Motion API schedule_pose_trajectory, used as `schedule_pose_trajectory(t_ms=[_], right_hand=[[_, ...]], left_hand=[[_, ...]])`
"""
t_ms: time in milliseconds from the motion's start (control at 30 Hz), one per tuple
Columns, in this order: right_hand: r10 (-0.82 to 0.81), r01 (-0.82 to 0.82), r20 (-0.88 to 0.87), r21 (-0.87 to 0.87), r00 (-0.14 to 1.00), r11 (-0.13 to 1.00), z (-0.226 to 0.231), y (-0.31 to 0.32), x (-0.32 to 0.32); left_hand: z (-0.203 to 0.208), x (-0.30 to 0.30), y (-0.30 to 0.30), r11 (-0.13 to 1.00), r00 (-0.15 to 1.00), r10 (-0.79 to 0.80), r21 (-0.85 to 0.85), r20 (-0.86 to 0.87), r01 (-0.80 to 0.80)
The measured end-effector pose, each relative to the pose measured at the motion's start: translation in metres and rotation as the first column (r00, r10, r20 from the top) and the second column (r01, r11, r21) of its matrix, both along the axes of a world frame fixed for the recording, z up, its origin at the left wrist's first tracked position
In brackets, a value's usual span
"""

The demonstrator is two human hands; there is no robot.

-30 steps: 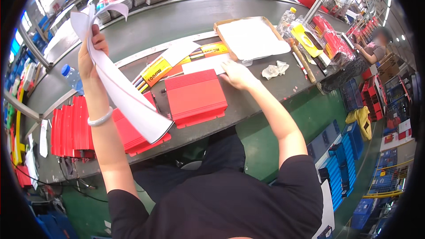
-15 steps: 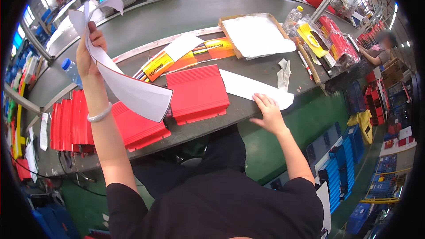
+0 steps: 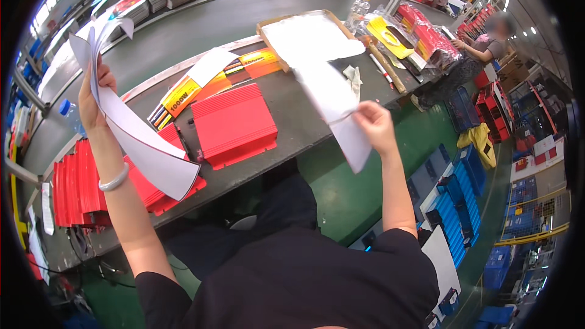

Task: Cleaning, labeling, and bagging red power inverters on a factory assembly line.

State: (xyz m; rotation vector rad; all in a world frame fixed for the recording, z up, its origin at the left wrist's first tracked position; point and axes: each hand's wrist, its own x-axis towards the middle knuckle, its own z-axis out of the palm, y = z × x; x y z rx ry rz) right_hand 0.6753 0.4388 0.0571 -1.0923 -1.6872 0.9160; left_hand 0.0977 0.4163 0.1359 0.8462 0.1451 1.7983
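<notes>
My left hand [image 3: 97, 94], a pale bangle on its wrist, is closed round several curled white sheets [image 3: 149, 158]; they hang over the red finned metal cases on the left. In my right hand [image 3: 376, 123], a long white sheet [image 3: 353, 143] is pinched at its edge and lifted off the bench, slightly blurred. Between my hands a red metal case [image 3: 234, 125] lies on the bench. Behind it are orange-and-yellow printed labels [image 3: 183, 94] with a white sheet [image 3: 211, 66] on top. A shallow cardboard tray [image 3: 266, 36] holds white sheets, close beyond the lifted one.
Several red cases [image 3: 79, 180] stand in a row at the bench's left end. A bottle with a yellow cap [image 3: 358, 12], a wooden stick [image 3: 388, 68] and a yellow packet [image 3: 390, 38] lie far right. Another person [image 3: 487, 45] stands beyond. Blue bins [image 3: 481, 176] sit on the floor.
My right hand has closed on the long white sheet and raised it from the bench. My left hand keeps its sheets. The whole view has shifted, so the bench appears further left.
</notes>
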Motion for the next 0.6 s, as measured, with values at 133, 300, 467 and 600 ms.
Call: schedule_pose_trajectory(t_ms=[133,300,467,600], right_hand=[[0.043,-0.068,-0.530,-0.027,0.847,0.997,0.023,0.019,-0.015],[0.171,-0.120,-0.627,0.123,0.760,0.985,0.039,0.024,-0.074],[0.420,-0.305,-0.554,0.292,0.719,0.907,0.042,0.013,-0.133],[0.609,-0.480,-0.422,0.378,0.672,0.792,0.055,-0.023,-0.193]], left_hand=[[0.008,0.045,-0.008,0.998,1.000,-0.009,-0.069,0.019,0.010],[-0.026,0.054,-0.007,0.985,0.994,-0.109,-0.132,0.008,0.109],[-0.030,0.080,-0.049,0.972,0.972,-0.231,-0.049,-0.042,0.229],[-0.039,0.119,-0.090,0.984,0.996,-0.079,-0.162,-0.051,0.070]])
